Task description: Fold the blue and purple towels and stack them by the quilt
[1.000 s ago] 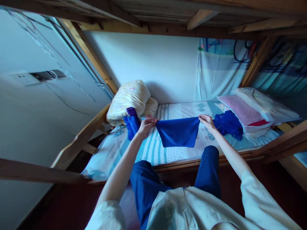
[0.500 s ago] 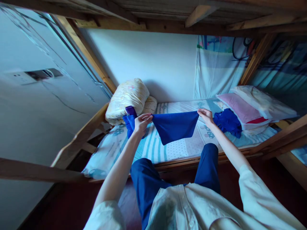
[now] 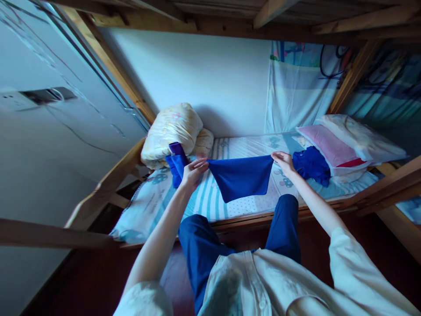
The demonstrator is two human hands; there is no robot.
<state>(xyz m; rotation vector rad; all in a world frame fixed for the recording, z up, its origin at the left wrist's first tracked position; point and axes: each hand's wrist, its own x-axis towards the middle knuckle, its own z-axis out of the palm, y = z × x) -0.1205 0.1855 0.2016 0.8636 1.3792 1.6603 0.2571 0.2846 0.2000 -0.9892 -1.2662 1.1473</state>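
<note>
A blue cloth (image 3: 241,177) hangs stretched between my two hands above the lower bunk. My left hand (image 3: 195,170) pinches its upper left corner, and my right hand (image 3: 283,160) pinches the upper right corner. The cloth's lower edge hangs free and is narrower than the top. Behind my left hand, folded or rolled blue cloths (image 3: 176,164) rest on the bed, one with a dark purple end. To the right of my right hand lies a crumpled heap of blue cloth (image 3: 312,166).
The patterned mattress (image 3: 204,202) spans the bunk. A bundled cream quilt (image 3: 174,131) sits at the left, with a pink pillow (image 3: 329,141) and a plastic-wrapped bundle (image 3: 360,136) at the right. Upper bunk beams (image 3: 223,30) run overhead. A wooden rail (image 3: 55,235) crosses at left.
The view has shifted slightly, moving the bed a little left and up in the picture. Both hands keep hold of the cloth, whose lower edge has swung slightly.
</note>
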